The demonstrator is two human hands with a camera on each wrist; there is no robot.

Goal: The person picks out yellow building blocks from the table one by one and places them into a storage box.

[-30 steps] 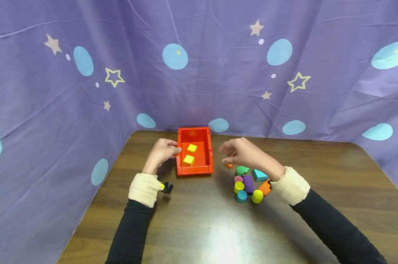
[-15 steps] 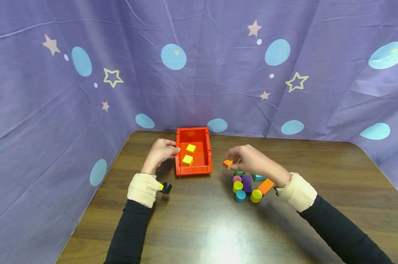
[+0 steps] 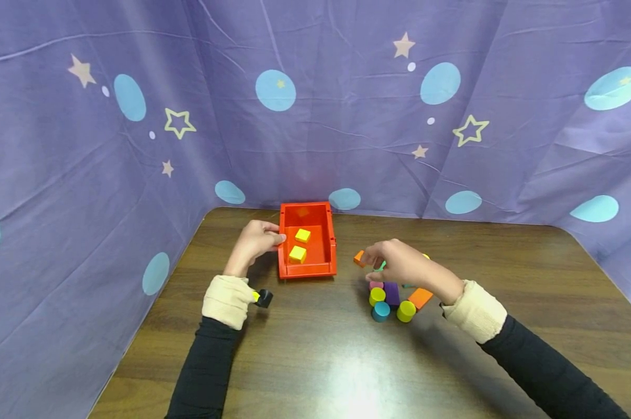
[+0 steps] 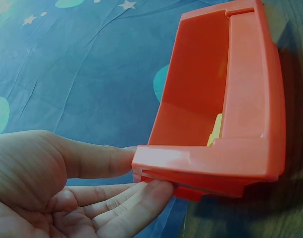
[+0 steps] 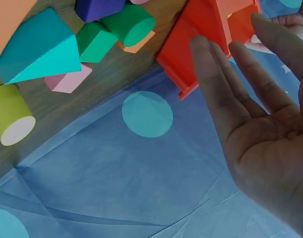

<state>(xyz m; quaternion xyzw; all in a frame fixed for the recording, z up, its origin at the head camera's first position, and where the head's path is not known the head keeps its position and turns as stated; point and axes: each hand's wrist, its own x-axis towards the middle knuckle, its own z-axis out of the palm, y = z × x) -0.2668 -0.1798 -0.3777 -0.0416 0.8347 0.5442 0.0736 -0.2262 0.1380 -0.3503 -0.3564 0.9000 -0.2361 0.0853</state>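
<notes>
My left hand (image 3: pixel 255 243) pinches the left rim of a red plastic bin (image 3: pixel 309 270), thumb on one side and fingers on the other. Inside the bin lie two yellow blocks, one farther back (image 3: pixel 302 235) and one nearer (image 3: pixel 297 254). Over the far end of a group of coloured blocks hovers my right hand (image 3: pixel 399 263), its fingers loosely bent and holding nothing. A small orange block (image 3: pixel 359 259) shows just beyond its fingertips. In the right wrist view, a green cylinder (image 5: pixel 131 25), a green block (image 5: pixel 94 42) and a teal wedge (image 5: pixel 42 49) lie near this hand.
Nearer on the wooden table (image 3: pixel 315 361) stand a purple block (image 3: pixel 392 294), a blue cylinder (image 3: pixel 381 312), yellow cylinders (image 3: pixel 406 312) and a larger orange block (image 3: pixel 420 298). A pink block (image 5: pixel 67 79) shows in the right wrist view. A purple patterned cloth (image 3: pixel 315 145) hangs behind the table.
My right hand has moved right, away from the bin, and nearer to me over the blocks, now overlapping the green ones. My left hand stays on the bin's rim.
</notes>
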